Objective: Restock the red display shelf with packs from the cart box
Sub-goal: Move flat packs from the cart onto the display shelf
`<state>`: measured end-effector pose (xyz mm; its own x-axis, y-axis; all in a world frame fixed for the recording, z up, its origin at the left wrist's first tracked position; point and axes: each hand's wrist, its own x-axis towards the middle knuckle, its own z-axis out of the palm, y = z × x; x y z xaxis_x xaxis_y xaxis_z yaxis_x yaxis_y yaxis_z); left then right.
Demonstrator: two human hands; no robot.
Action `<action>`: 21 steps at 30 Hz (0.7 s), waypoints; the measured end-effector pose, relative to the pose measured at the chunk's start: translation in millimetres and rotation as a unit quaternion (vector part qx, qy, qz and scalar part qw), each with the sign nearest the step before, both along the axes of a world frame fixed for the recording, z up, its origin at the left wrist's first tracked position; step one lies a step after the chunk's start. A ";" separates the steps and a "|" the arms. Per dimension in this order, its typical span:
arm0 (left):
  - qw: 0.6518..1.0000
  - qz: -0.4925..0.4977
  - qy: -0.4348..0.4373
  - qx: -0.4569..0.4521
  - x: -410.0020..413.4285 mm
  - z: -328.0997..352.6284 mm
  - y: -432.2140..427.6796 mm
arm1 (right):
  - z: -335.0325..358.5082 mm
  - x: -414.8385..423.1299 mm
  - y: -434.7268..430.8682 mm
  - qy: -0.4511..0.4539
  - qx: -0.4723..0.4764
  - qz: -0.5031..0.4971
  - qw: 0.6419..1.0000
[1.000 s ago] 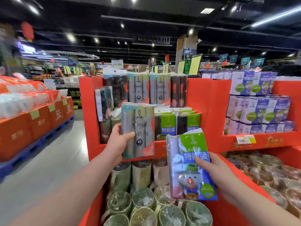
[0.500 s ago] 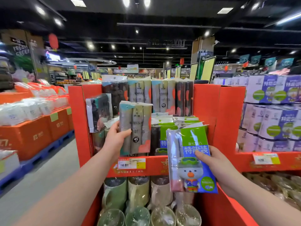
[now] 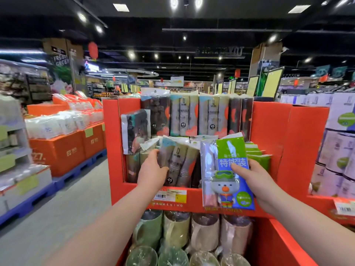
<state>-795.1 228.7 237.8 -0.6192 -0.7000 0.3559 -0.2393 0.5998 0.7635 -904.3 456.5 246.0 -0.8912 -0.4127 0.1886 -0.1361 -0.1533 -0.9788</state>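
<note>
The red display shelf (image 3: 269, 131) stands straight ahead, its upper bin holding upright packs of rolls (image 3: 183, 116). My left hand (image 3: 152, 170) grips a grey-and-teal roll pack marked 45 (image 3: 178, 162), tilted inside the bin against the other packs. My right hand (image 3: 251, 179) holds a green-and-blue pack with a cartoon figure (image 3: 226, 175) upright in front of the bin's front lip. More green packs (image 3: 257, 156) lie behind it in the bin. The cart box is out of view.
Wrapped cups (image 3: 172, 231) fill the lower tier of the red shelf. A price tag (image 3: 170, 195) sits on the front lip. Orange boxes on blue pallets (image 3: 63, 150) line the left aisle. White-and-purple packs (image 3: 338, 156) stack at right.
I have stepped closer to the shelf. My left hand has pushed the roll pack forward and down into the bin, tilting it. The right hand's pack has risen toward the bin.
</note>
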 end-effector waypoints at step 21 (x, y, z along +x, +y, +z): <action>0.858 0.032 -0.239 -0.454 -14.9 18.6 -4.4 | -0.2 -20.4 -11.9 0.013 -0.002 -0.008 1.000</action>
